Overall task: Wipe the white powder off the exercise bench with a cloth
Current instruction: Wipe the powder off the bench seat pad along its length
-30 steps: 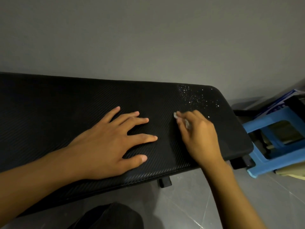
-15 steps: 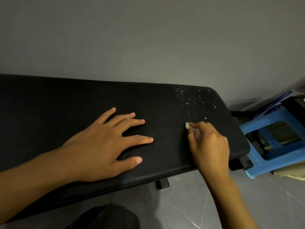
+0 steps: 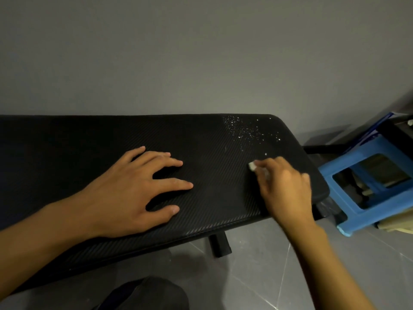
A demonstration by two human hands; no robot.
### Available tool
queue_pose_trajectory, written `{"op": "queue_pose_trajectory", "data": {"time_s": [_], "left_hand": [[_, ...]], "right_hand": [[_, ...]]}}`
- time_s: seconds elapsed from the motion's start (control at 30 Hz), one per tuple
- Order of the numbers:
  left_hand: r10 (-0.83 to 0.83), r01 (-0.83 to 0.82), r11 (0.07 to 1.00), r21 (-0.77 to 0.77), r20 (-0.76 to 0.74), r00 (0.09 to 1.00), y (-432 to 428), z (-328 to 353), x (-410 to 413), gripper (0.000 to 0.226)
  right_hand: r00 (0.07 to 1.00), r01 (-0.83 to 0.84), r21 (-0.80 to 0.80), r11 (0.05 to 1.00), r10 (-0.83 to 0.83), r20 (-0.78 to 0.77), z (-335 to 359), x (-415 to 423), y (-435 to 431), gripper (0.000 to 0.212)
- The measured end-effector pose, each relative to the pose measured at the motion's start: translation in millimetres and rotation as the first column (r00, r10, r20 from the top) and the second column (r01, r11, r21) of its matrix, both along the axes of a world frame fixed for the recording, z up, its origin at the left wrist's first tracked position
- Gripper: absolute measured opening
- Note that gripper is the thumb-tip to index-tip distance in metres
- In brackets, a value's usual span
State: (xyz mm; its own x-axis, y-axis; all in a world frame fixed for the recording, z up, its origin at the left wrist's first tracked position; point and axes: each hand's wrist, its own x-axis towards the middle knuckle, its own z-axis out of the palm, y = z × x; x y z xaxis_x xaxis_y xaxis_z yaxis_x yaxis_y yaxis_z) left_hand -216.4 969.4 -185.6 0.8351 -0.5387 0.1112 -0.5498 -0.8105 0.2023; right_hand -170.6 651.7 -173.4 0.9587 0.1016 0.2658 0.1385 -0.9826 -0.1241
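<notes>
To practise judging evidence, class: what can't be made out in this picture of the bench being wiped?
Head view:
Cloth: only a white tip shows; the right hand covers the rest.
Right hand's fingers: motion-blurred, grip unclear.
Bench: left end cut off by the frame edge.
White powder: specks too small to identify.
Blue stool: cut by right edge.

Your left hand (image 3: 125, 193) is lying flat on the bench (image 3: 67, 148); your right hand (image 3: 286, 189) is pinching a cloth (image 3: 252, 166) just below the white powder (image 3: 248, 130).
</notes>
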Motion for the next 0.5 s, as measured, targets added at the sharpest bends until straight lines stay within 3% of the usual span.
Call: {"op": "queue_pose_trajectory", "data": {"time_s": [0.13,0.33,0.5], "left_hand": [[-0.005,-0.004,0.992,0.126,0.066,0.998,-7,3,-2,0.053],[-0.053,0.042,0.989,0.141,0.076,0.996,-58,10,2,0.052],[-0.086,0.087,0.991,0.107,-0.007,0.996,-111,12,20,0.057]], "right_hand": [[0.973,0.23,0.102,0.968,-0.225,-0.059,5,41,-26,0.028],[1.0,0.002,0.074,0.997,-0.002,0.005,-2,3,-15,0.02],[0.987,0.158,0.065,0.985,-0.158,0.0,-1,41,-17,0.024]]}}
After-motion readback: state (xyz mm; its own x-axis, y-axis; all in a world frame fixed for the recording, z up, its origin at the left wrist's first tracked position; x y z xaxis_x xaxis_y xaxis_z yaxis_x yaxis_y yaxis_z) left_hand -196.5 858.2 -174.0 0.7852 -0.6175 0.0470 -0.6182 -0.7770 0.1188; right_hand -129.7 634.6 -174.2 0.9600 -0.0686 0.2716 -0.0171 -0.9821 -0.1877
